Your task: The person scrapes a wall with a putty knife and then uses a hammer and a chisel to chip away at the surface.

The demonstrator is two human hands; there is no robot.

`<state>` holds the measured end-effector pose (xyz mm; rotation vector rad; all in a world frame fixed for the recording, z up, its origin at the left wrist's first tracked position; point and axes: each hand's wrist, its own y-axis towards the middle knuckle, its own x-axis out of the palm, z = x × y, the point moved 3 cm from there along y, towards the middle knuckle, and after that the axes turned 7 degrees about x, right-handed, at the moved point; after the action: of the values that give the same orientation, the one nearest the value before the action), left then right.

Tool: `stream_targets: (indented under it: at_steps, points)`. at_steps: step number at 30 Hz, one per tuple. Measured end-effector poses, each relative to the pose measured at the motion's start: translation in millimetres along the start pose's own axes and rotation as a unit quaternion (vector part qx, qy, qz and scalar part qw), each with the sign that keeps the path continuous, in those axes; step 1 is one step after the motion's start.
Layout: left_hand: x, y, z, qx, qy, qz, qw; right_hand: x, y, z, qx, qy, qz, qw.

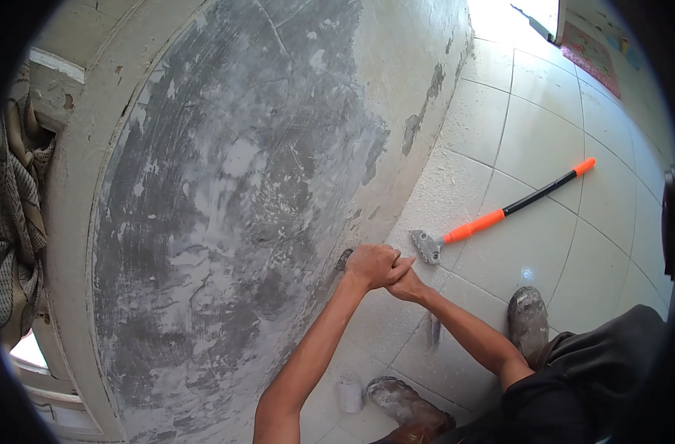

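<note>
My left hand (371,265) is closed at the lower edge of the wall (241,222), where the paint is scraped down to patchy grey. A small dark end of a tool (344,259) shows past its knuckles, against the wall; the rest is hidden in the grip. My right hand (407,286) is closed up against the left one, and whatever its fingers hold is covered. Just beyond the hands, a long-handled scraper (493,217) with an orange and black handle lies on the tiles, its grey head towards the wall.
Pale dust and flakes cover the tiled floor (478,122) along the wall. My dusty shoes (528,318) stand close by, with a small whitish cylinder (350,396) near one. Patterned cloth (15,222) hangs at the left by a worn frame. A pink mat (589,58) lies far off.
</note>
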<state>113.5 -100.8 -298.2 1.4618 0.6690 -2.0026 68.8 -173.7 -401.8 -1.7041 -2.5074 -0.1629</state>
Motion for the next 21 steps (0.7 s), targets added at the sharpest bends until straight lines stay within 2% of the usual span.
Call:
stream_targets:
  at_steps: [3, 5, 7, 8, 9, 10, 11, 14, 15, 16, 19, 20, 21]
  points:
    - [2.4, -0.7, -1.7, 0.016, 0.004, 0.016, 1.000, -0.3, -2.1, -2.3, 0.004, -0.007, 0.004, 1.000]
    - [3.1, -5.8, -0.4, 0.032, 0.016, 0.023, 0.999, 6.1, -9.0, 1.7, -0.008, -0.063, 0.032, 0.997]
    - [1.3, -13.2, 4.3, 0.052, 0.031, 0.070, 0.996, 5.5, -8.9, 6.1, -0.035, -0.086, 0.038, 0.995]
    - [2.0, -10.7, 4.2, 0.052, 0.031, 0.070, 0.996, 3.6, -7.7, 6.5, -0.065, -0.110, 0.043, 0.991]
    - [-0.9, -5.7, 4.0, 0.036, 0.029, 0.110, 0.993, -7.0, -1.2, -2.0, -0.066, -0.109, 0.043, 0.991]
    - [-5.3, -2.8, 2.7, 0.019, 0.027, 0.151, 0.988, -20.0, 10.1, -18.5, -0.070, -0.179, -0.009, 0.981]
    - [-8.3, -1.5, 2.2, 0.017, 0.028, 0.152, 0.988, -24.6, 16.6, -26.6, -0.074, -0.248, -0.061, 0.964]
    - [-10.5, 2.7, -0.6, -0.019, 0.025, 0.123, 0.992, -18.0, 15.1, -11.8, -0.070, -0.222, -0.045, 0.972]
    - [-8.1, -1.7, -1.7, 0.011, 0.023, 0.094, 0.995, -9.9, 10.3, -5.0, -0.069, -0.164, -0.030, 0.983]
    - [-5.4, -6.4, -3.1, 0.041, 0.020, 0.061, 0.997, -0.5, 5.9, -1.1, -0.069, -0.163, -0.029, 0.984]
    - [1.2, -14.2, -7.4, 0.042, 0.030, -0.027, 0.998, 25.0, -6.8, 15.4, 0.006, 0.033, 0.033, 0.999]
    - [3.8, -15.9, -8.0, 0.039, 0.037, -0.067, 0.996, 25.7, -7.0, 20.1, 0.008, 0.032, 0.031, 0.999]
    - [5.8, -15.2, -6.6, 0.035, 0.035, -0.065, 0.997, 24.3, -5.7, 19.0, -0.010, 0.035, 0.051, 0.998]
